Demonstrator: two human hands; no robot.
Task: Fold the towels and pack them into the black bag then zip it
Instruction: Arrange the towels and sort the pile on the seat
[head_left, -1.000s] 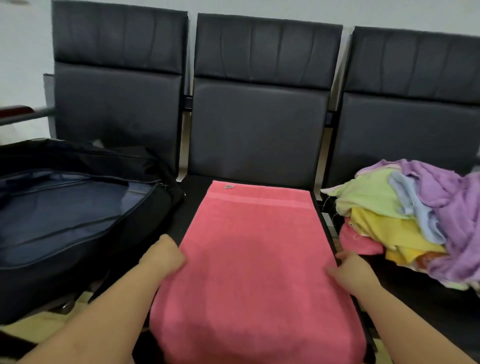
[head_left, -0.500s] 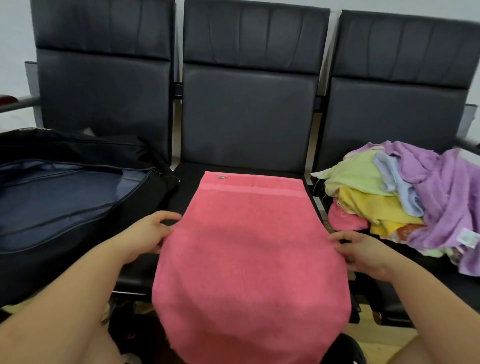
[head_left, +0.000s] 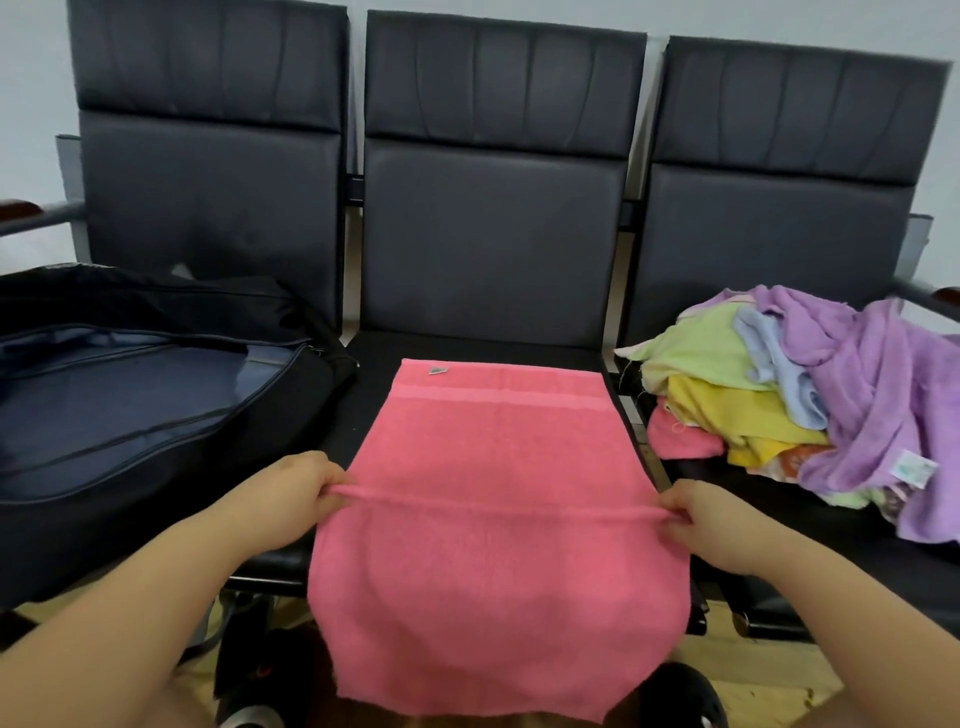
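From the head camera, a row of three dark padded seats (head_left: 493, 249) stands against a pale wall (head_left: 31, 78), each with a tall back stitched in vertical panels. Metal armrests with reddish-brown caps show at the far left and far right of the row. Below the seat fronts a strip of light, yellowish floor (head_left: 753, 670) is visible, along with dark frame parts under the seats.

On the middle seat a pink towel (head_left: 498, 441) lies flat, its far edge with a small grey tag near the seat back, its near part hanging over the seat's front edge toward the camera. The left hand (head_left: 296, 493) pinches the towel's left edge and the right hand (head_left: 701, 519) pinches its right edge, fingers curled on the cloth, so that a raised ridge runs straight across the towel between them.

The black bag (head_left: 130, 415) rests on the left seat, its flap open and a bluish-grey lining showing, just beside the towel. On the right seat sits a loose heap of towels (head_left: 805, 395) in green, yellow, pale blue, purple and pink, near the right hand but apart from it.
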